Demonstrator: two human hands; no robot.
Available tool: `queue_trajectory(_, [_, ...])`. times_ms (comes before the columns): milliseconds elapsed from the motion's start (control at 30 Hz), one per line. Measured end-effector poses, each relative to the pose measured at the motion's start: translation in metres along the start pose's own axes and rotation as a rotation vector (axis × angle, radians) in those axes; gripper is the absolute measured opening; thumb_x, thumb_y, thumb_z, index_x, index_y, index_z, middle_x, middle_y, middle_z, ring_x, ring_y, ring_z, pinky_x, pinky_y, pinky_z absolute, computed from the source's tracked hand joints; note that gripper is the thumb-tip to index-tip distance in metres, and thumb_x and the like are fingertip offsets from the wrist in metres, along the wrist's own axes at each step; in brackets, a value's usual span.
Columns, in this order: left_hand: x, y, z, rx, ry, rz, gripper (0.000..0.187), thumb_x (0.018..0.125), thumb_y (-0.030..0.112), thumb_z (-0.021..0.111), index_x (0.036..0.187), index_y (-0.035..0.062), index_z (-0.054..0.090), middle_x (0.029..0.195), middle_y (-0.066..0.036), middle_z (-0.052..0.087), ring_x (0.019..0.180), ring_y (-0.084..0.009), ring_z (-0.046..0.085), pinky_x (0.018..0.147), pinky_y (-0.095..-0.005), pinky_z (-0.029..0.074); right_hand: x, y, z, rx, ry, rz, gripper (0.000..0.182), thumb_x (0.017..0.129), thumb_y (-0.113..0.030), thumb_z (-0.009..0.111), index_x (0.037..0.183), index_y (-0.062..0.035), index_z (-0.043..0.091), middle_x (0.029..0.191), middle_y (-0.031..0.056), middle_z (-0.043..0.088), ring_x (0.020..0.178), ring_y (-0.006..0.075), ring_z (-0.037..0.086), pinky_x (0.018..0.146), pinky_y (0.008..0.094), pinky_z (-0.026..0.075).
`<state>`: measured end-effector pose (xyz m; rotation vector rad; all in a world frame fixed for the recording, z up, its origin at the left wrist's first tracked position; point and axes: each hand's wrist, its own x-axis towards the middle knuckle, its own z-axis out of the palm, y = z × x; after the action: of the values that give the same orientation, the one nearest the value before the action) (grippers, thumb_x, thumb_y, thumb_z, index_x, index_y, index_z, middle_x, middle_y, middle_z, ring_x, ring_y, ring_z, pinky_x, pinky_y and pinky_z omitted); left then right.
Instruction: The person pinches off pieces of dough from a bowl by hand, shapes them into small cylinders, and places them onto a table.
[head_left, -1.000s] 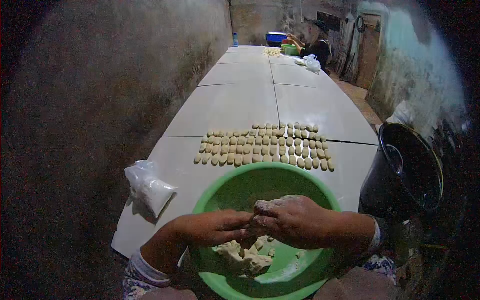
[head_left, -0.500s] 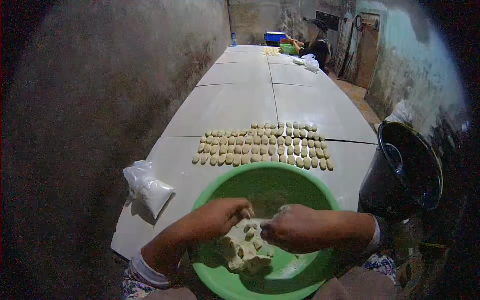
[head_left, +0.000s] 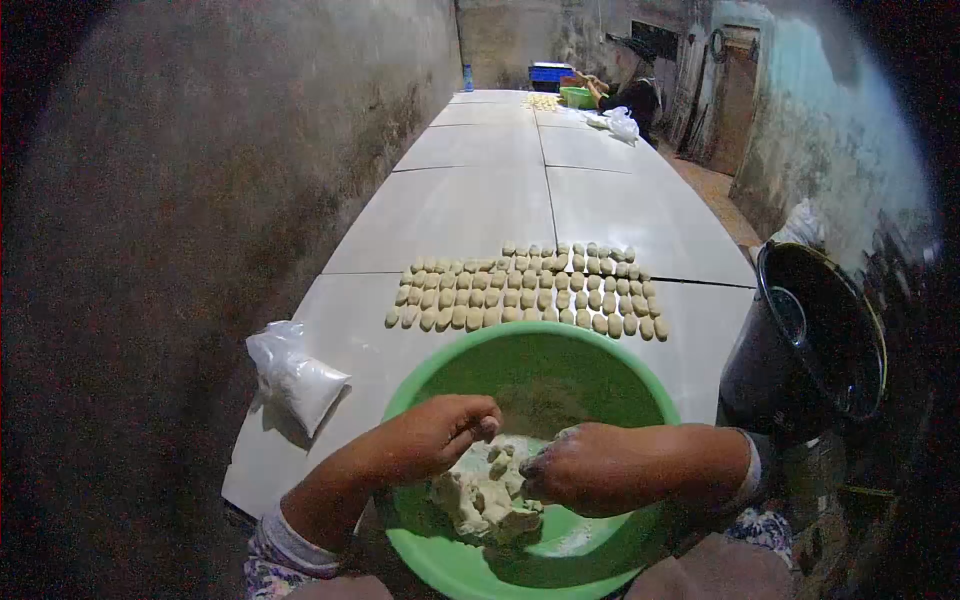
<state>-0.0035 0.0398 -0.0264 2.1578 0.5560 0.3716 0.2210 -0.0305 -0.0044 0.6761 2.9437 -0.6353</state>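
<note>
A wide green basin [head_left: 650, 370] stands in front of me, with a crumbly mass of pale dough [head_left: 485, 500] and loose flour inside. Over the left of the dough is my left hand [head_left: 450, 432], its fingers curled in against the thumb; whatever is between them is hidden. My right hand [head_left: 580, 465] is closed low over the basin, knuckles up, fingertips beside the small dough lumps. I cannot make out what it grips. Just beyond the basin, rows of small oval dough pieces [head_left: 500, 290] lie on the white table.
A clear bag of white powder [head_left: 305, 385] rests on the table [head_left: 470, 200] at left. At right stands a large black bucket [head_left: 750, 370]. Near the far end, a person [head_left: 635, 100] works at another green basin [head_left: 578, 97], beside white plastic bags [head_left: 618, 123] and a blue crate [head_left: 550, 73].
Both hands have shifted only slightly over the basin, the right one a little lower. The dough rows, bag and bucket stay where they were.
</note>
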Motion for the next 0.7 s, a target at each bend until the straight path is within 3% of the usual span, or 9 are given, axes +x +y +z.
queue_trajectory(133, [-0.004, 0.004, -0.005, -0.045, 0.000, -0.025, 0.051, 0.100, 0.045, 0.031, 0.077, 0.0004, 0.042, 0.065, -0.010, 0.039, 0.062, -0.0202, 0.040, 0.061, -0.0356, 0.038, 0.001, 0.002, 0.003, -0.011, -0.001, 0.030, 0.016, 0.080, -0.012, 0.056, 0.093, -0.0023, 0.056, 0.078, 0.0165, 0.060, 0.074, 0.0371, 0.063, 0.064, 0.0468, 0.051])
queue_trajectory(167, [-0.005, 0.004, -0.007, -0.046, 0.000, -0.025, 0.051, 0.100, 0.045, 0.031, 0.077, 0.0004, 0.042, 0.065, -0.010, 0.039, 0.062, -0.0202, 0.040, 0.061, -0.0356, 0.038, 0.001, 0.001, 0.003, -0.040, -0.040, 0.053, 0.016, 0.085, -0.015, 0.055, 0.094, -0.0019, 0.054, 0.080, 0.0154, 0.058, 0.076, 0.0364, 0.061, 0.066, 0.0474, 0.050])
queue_trajectory(267, [-0.006, 0.004, -0.008, -0.051, 0.089, -0.015, 0.055, 0.099, 0.050, 0.030, 0.076, 0.0013, 0.042, 0.066, -0.008, 0.038, 0.064, -0.0182, 0.040, 0.061, -0.0339, 0.037, 0.001, 0.003, 0.005, -0.104, -0.070, 0.103, 0.018, 0.085, -0.017, 0.056, 0.094, -0.0022, 0.054, 0.079, 0.0151, 0.058, 0.077, 0.0359, 0.062, 0.066, 0.0471, 0.050])
queue_trajectory(367, [-0.002, 0.005, 0.002, -0.227, 0.111, 0.012, 0.022, 0.098, 0.026, 0.046, 0.103, 0.0057, 0.043, 0.074, -0.003, 0.041, 0.067, -0.0131, 0.041, 0.063, -0.0293, 0.039, 0.000, 0.007, 0.007, -0.094, -0.032, 0.094, 0.018, 0.084, -0.017, 0.056, 0.094, -0.0019, 0.053, 0.079, 0.0156, 0.058, 0.077, 0.0357, 0.062, 0.067, 0.0469, 0.050])
queue_trajectory(400, [-0.003, 0.007, -0.002, -0.182, 0.030, -0.024, 0.022, 0.096, 0.012, 0.047, 0.115, 0.0079, 0.037, 0.079, -0.004, 0.044, 0.069, -0.0116, 0.045, 0.066, -0.0283, 0.041, 0.001, 0.008, 0.007, -0.094, -0.033, 0.093, 0.018, 0.084, -0.017, 0.056, 0.094, -0.0019, 0.053, 0.079, 0.0156, 0.058, 0.077, 0.0357, 0.062, 0.067, 0.0469, 0.050])
queue_trajectory(500, [-0.001, 0.011, -0.002, -0.273, 0.006, -0.138, 0.021, 0.097, 0.011, 0.043, 0.117, 0.0091, 0.037, 0.081, -0.004, 0.046, 0.069, -0.0122, 0.048, 0.065, -0.0282, 0.043, 0.001, 0.009, 0.007, -0.094, -0.116, 0.114, 0.019, 0.084, -0.017, 0.057, 0.094, -0.0016, 0.053, 0.079, 0.0158, 0.058, 0.078, 0.0360, 0.062, 0.067, 0.0466, 0.050])
queue_trajectory(633, [-0.003, 0.011, -0.002, -0.303, 0.045, -0.107, 0.029, 0.100, 0.035, 0.042, 0.113, 0.0090, 0.042, 0.074, -0.002, 0.046, 0.063, -0.0114, 0.048, 0.059, -0.0284, 0.043, 0.000, 0.008, 0.004, -0.099, -0.009, 0.064, 0.020, 0.084, -0.016, 0.057, 0.096, -0.0012, 0.053, 0.080, 0.0157, 0.058, 0.077, 0.0363, 0.062, 0.066, 0.0466, 0.050])
queue_trajectory(667, [-0.002, 0.013, -0.001, -0.324, 0.085, -0.127, 0.043, 0.097, 0.049, 0.038, 0.099, 0.0068, 0.050, 0.067, -0.002, 0.044, 0.060, -0.0105, 0.046, 0.057, -0.0278, 0.042, 0.001, 0.009, 0.004, -0.074, -0.028, 0.071, 0.020, 0.084, -0.016, 0.056, 0.096, -0.0011, 0.053, 0.080, 0.0157, 0.058, 0.076, 0.0365, 0.061, 0.066, 0.0465, 0.050])
queue_trajectory(700, [-0.003, 0.008, -0.002, -0.324, 0.085, -0.127, 0.043, 0.097, 0.049, 0.038, 0.099, 0.0068, 0.050, 0.067, -0.002, 0.044, 0.060, -0.0105, 0.046, 0.057, -0.0278, 0.042, 0.002, 0.008, 0.004, -0.074, -0.028, 0.071, 0.020, 0.084, -0.016, 0.056, 0.096, -0.0011, 0.053, 0.080, 0.0157, 0.058, 0.076, 0.0365, 0.061, 0.066, 0.0465, 0.050])
